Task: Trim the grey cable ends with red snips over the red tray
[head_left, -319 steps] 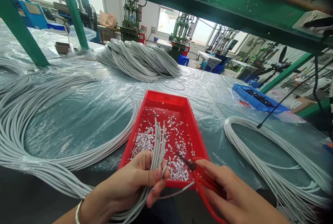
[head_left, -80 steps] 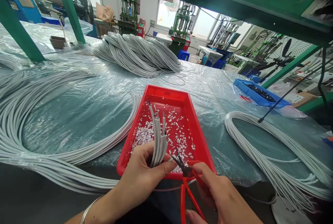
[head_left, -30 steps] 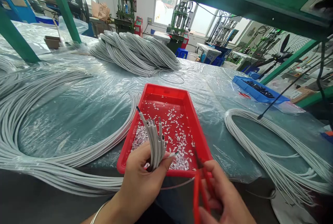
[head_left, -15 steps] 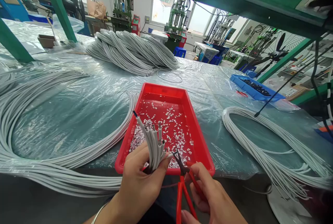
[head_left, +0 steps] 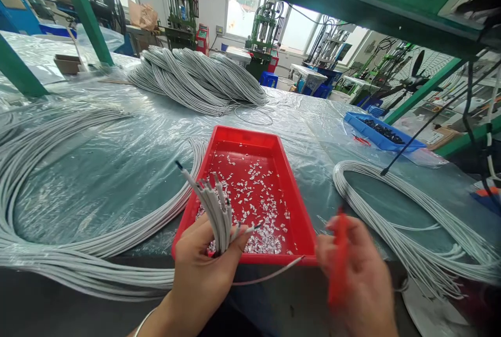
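Observation:
My left hand (head_left: 207, 272) is closed around a bundle of grey cables (head_left: 217, 217), their cut ends pointing up over the near side of a red tray (head_left: 299, 212). One cable end with dark tips sticks out to the right past my thumb. Below it, a loose single cable (head_left: 276, 273) crosses in front of the tray's near edge. My right hand (head_left: 362, 269), smeared by motion, grips red-handled cutting pliers (head_left: 338, 261) just right of the tray. The pliers' dark jaws point up and are blurred. Small silvery scraps (head_left: 270, 243) are scattered over the tray floor.
Coiled grey cables (head_left: 117, 240) lie on the left, with another coil (head_left: 366, 206) on the right. A large cable heap (head_left: 195, 79) sits at the back. A blue bin (head_left: 385, 136) holds dark parts. Green frame posts (head_left: 84, 13) rise from the plastic-covered table (head_left: 94, 185).
My right hand with the pliers has moved right, away from the cable end by my left thumb. My left hand and the bundle have shifted slightly left.

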Demonstrator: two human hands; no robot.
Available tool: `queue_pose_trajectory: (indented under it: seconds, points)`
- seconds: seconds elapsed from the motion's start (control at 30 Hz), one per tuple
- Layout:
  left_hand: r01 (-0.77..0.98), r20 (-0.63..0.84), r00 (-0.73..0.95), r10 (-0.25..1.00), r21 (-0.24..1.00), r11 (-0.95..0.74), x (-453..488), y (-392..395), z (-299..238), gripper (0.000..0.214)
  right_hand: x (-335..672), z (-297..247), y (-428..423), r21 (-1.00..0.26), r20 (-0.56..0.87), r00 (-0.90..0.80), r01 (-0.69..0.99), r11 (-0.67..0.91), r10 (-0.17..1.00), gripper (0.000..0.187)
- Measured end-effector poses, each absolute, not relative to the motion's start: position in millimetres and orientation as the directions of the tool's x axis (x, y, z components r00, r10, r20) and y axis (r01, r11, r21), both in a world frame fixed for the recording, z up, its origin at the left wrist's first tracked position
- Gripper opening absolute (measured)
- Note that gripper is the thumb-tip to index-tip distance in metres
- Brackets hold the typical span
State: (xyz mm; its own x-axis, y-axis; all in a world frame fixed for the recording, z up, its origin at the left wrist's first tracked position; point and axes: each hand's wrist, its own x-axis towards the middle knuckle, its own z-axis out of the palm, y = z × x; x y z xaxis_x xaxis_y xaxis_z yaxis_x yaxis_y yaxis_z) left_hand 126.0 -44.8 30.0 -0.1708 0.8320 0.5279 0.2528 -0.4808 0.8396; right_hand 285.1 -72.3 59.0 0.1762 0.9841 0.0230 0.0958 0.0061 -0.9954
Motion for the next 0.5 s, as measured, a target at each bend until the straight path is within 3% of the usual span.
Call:
queue_pose_trajectory:
  seconds: [0.1, 0.3, 0.5]
  points:
    - [0.239, 0.496, -0.185, 0.848, 0.86, -0.451, 124, -43, 32, 0.02, 280, 60, -74, -1.0, -0.014, 0.263, -0.02, -0.009, 0.965, 0.034]
    - [0.196, 0.485, -0.154, 0.861, 0.869, -0.455, 128, -43, 34, 0.018, 263, 56, -60, -0.992, 0.033, 0.04, -0.117, 0.037, 0.999, 0.034]
    - [0.132, 0.464, -0.129, 0.876, 0.884, -0.449, 129, -47, 37, 0.019, 248, 52, -47, -0.952, 0.118, 0.037, -0.279, 0.124, 0.992, 0.034]
